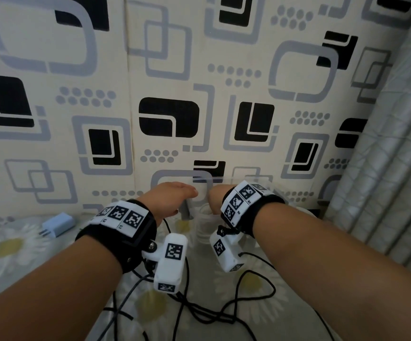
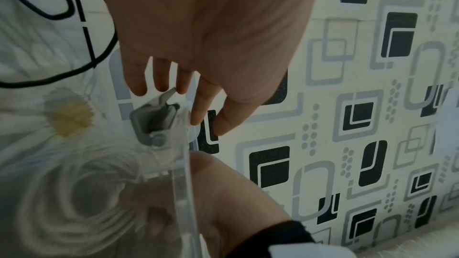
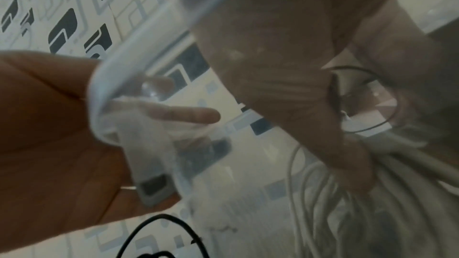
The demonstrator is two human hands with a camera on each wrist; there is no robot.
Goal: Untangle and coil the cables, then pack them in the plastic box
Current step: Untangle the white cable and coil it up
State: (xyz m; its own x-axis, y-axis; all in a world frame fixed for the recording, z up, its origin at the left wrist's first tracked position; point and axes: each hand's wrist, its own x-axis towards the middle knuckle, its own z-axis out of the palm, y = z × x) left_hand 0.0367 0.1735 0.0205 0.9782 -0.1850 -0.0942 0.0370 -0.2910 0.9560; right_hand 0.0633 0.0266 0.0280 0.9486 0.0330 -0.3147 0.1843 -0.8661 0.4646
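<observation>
Patterned wallpaper (image 1: 174,70) with black and grey rounded squares fills the background, and below it lies a bed sheet (image 1: 15,244) printed with white daisies. Both hands meet at the clear plastic box (image 1: 200,219), which stands on the sheet close to the wall. The left hand (image 1: 167,200) rests its straight fingers at the grey latch (image 2: 154,120) on the box edge. The right hand (image 1: 215,200) reaches down into the box and grips the coiled white cable (image 3: 347,193) there. Black cables (image 1: 199,311) lie loose and crossed on the sheet, near the forearms. A pale blue charger (image 1: 58,225) lies further left. A grey curtain (image 1: 396,143) hangs at the right.
</observation>
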